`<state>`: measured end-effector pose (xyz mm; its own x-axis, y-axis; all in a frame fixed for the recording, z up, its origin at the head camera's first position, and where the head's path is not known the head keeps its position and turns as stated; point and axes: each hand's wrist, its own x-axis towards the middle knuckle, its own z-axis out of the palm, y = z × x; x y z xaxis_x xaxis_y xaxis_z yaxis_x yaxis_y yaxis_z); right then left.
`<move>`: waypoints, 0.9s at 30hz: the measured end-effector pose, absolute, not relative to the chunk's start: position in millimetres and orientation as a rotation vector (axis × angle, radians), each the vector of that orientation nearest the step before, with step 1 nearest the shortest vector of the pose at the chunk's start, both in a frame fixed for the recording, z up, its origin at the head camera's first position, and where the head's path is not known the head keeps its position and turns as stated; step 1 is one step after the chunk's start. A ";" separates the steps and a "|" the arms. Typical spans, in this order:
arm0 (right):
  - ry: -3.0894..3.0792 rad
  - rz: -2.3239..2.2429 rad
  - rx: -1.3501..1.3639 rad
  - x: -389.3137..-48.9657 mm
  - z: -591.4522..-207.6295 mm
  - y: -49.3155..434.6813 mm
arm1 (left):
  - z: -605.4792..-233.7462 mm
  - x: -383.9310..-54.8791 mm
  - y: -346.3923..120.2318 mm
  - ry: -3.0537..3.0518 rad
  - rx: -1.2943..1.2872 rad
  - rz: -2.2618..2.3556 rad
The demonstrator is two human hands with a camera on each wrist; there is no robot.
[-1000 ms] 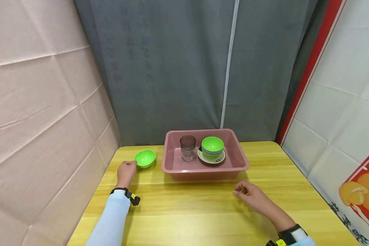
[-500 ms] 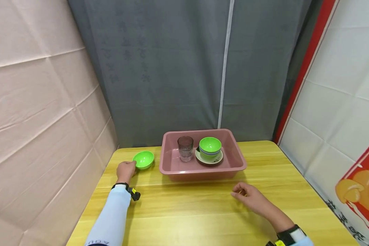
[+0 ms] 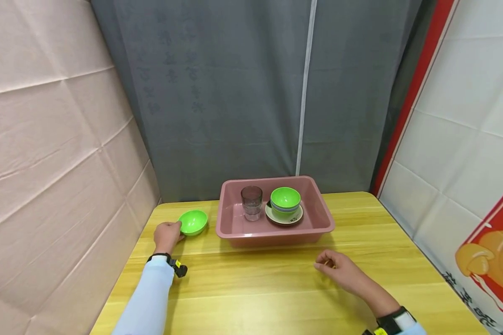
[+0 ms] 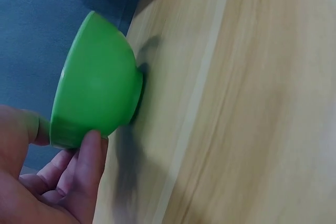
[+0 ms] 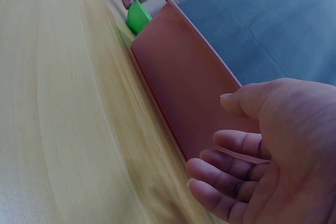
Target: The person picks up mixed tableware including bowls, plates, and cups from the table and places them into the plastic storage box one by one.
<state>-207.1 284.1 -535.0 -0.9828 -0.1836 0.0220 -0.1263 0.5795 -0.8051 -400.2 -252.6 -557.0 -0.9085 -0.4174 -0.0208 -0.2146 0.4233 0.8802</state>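
Note:
A green bowl [image 3: 193, 222] stands upright at the left of the table, its foot on or very close to the wood. My left hand [image 3: 166, 236] pinches its near left edge; in the left wrist view the thumb and fingers meet the bowl [image 4: 97, 80] at the rim and outer wall. To the right, my right hand [image 3: 339, 272] hovers over the table in front of the pink basin [image 3: 272, 240], fingers loosely curled around nothing. Inside the basin are a clear drinking glass [image 3: 252, 204] and a stack of bowls topped by a green bowl [image 3: 285, 197] on a patterned plate [image 3: 284, 222].
The wooden table [image 3: 243, 298] runs up to a grey curtain [image 3: 218, 116] at the back. Pale fabric [image 3: 58, 195] covers the left side, and a white printed sheet [image 3: 457, 153] with a red border covers the right.
The green bowl and the left hand pinching it have shifted slightly toward me. The head view has turned a little, and the right hand keeps its pose.

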 end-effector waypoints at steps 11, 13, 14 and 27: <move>2.733 -1.360 -0.247 -208.6 -531.2 285.3 | -549.5 -368.0 -279.0 -2.539 0.471 -1.490; 2.743 -1.351 -0.248 -208.6 -529.9 285.0 | -543.6 -359.8 -281.5 -2.549 0.450 -1.480; 2.749 -1.349 -0.251 -208.8 -529.4 284.9 | -540.0 -355.9 -282.4 -2.551 0.438 -1.484; 2.762 -1.362 -0.312 -209.4 -524.9 282.7 | -498.8 -305.5 -268.1 -2.567 0.262 -1.587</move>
<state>-209.4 282.7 -524.9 -0.9786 -0.2003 0.0474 -0.1595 0.5924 -0.7897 -305.5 -268.1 -498.8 -0.9787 -0.2052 0.0048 -0.0875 0.4381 0.8947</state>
